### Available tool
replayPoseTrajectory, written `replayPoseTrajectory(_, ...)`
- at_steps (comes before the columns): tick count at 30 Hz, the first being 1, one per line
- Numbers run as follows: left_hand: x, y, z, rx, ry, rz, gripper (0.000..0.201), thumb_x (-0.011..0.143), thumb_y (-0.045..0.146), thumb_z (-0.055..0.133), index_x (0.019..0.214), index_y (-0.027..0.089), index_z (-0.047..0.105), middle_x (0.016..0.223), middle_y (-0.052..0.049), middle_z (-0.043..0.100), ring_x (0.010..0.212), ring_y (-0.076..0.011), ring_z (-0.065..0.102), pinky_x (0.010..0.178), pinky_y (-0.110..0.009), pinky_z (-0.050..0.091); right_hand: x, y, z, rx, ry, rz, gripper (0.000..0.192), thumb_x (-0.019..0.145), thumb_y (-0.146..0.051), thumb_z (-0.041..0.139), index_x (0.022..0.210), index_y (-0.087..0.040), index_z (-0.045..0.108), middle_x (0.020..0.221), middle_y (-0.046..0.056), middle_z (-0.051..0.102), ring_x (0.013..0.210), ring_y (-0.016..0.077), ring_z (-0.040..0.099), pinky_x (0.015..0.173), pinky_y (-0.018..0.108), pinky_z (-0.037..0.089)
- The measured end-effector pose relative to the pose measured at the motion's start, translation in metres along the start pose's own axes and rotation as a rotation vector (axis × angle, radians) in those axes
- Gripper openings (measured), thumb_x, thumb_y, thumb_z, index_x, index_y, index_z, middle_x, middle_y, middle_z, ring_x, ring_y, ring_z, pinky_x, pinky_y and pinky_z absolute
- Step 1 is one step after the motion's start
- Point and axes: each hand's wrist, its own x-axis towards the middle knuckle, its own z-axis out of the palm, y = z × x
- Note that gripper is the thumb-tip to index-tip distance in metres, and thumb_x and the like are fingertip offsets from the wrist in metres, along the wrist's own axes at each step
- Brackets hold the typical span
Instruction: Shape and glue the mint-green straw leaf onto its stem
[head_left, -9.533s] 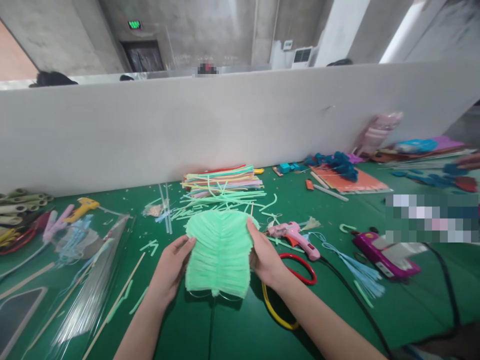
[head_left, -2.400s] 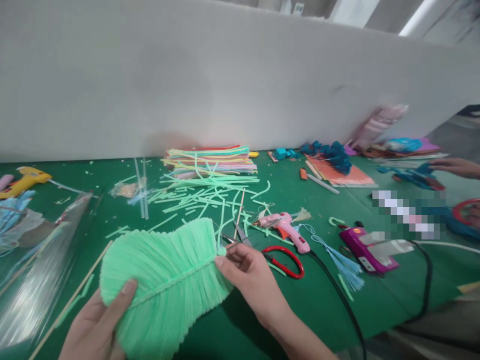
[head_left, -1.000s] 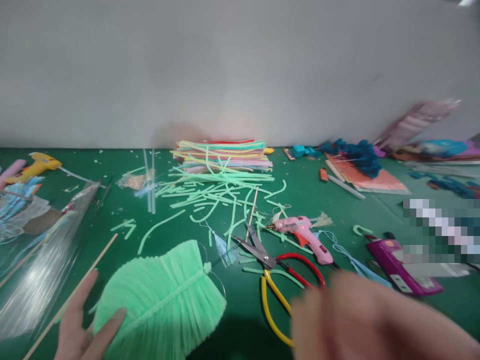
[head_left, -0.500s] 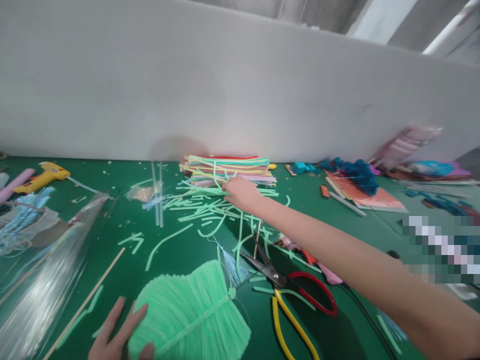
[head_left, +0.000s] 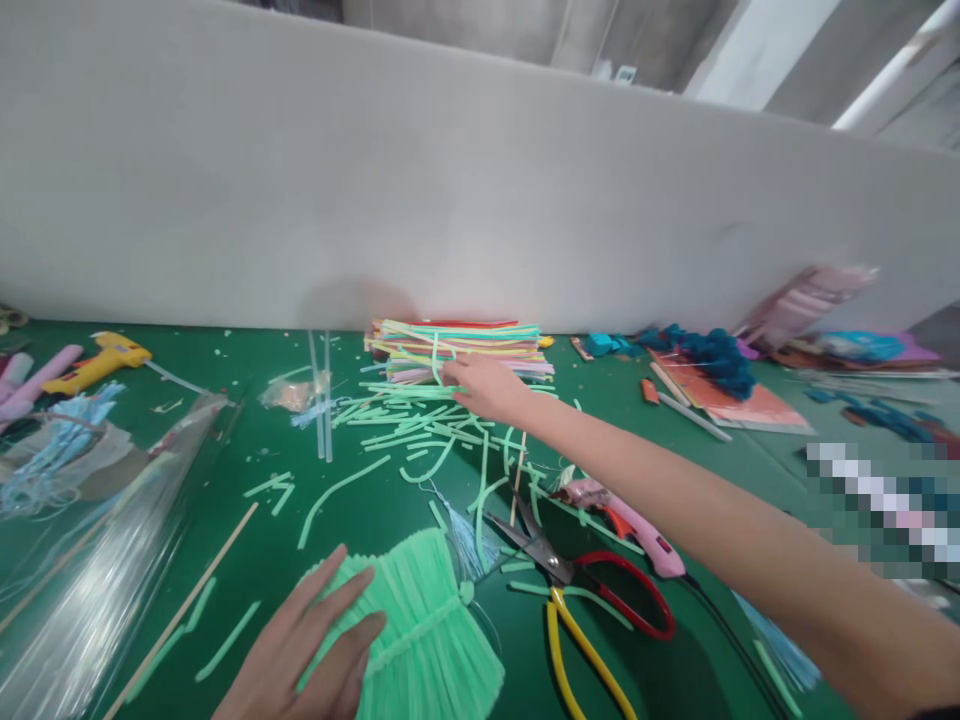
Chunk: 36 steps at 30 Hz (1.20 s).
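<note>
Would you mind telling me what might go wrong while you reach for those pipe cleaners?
The outstretched right hand has its forearm passing low over the open red-and-yellow-handled scissors and pink glue gun, so it might snag them. The left hand lies flat on the green fringed pipe-cleaner leaf and could crush its fringe.

I am no longer gripping the green fringed leaf (head_left: 427, 630) with both hands: my left hand (head_left: 307, 655) is now lying flat on it, while my right hand (head_left: 484, 388) is reaching out to the straw pile (head_left: 457, 345).
</note>
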Motion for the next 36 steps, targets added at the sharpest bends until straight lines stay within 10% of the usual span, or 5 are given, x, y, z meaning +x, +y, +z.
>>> replayPoseTrajectory(5,0.03,-0.009,0.017,0.05,-0.181,0.117,0.037,0.089,0.039,0.06,0.125,0.031,0.065,0.137,-0.008,0.063,0.13,-0.0349,0.052,0.1,-0.049,0.05,-0.017,-0.014,0.015,0.116,-0.13,-0.254,0.023,0.084,-0.026,0.073,0.107,-0.023,0.071,0.1,0.007,0.065,0.102,0.0224,0.057,0.084,0.03,0.043)
replayPoseTrajectory(15,0.047,-0.002,0.035,-0.141,-0.453,0.044,0.059,0.089,0.053,0.055,0.145,0.036,0.045,0.152,-0.013,0.046,0.139,-0.0397,0.039,0.105,-0.062,0.038,-0.058,0.001,0.007,0.114,-0.235,-0.236,0.026,0.075,-0.008,0.075,0.096,-0.022,0.075,0.101,0.01,0.061,0.097,0.0266,0.052,0.076,0.033,0.039)
replayPoseTrajectory(21,0.055,0.003,0.023,-0.268,-0.564,-0.275,0.07,0.078,0.051,0.069,0.142,0.031,0.049,0.133,-0.015,0.055,0.119,-0.036,0.056,0.091,-0.048,0.051,-0.068,0.003,0.007,0.157,-0.217,-0.198,0.006,0.078,-0.011,0.074,0.079,-0.017,0.072,0.099,0.011,0.064,0.099,0.0264,0.052,0.079,0.033,0.039)
replayPoseTrajectory(27,0.064,0.002,0.013,-0.468,-0.609,-0.563,0.045,0.084,0.043,0.061,0.126,0.026,0.06,0.114,-0.008,0.06,0.096,-0.0253,0.064,0.08,-0.035,0.05,-0.079,-0.006,-0.017,0.374,-0.146,-0.069,0.015,0.095,-0.023,0.057,0.106,-0.015,0.064,0.091,0.004,0.072,0.079,0.015,0.065,0.068,0.024,0.046)
replayPoseTrajectory(36,0.067,-0.003,0.009,-0.536,-0.629,-0.575,0.022,0.09,0.036,0.051,0.103,0.025,0.066,0.094,-0.003,0.063,0.086,-0.0216,0.06,0.073,-0.032,0.044,-0.061,-0.041,0.02,0.448,-0.129,-0.064,0.01,0.085,-0.01,0.063,0.087,-0.015,0.071,0.087,0.006,0.072,0.082,0.0186,0.066,0.073,0.026,0.045)
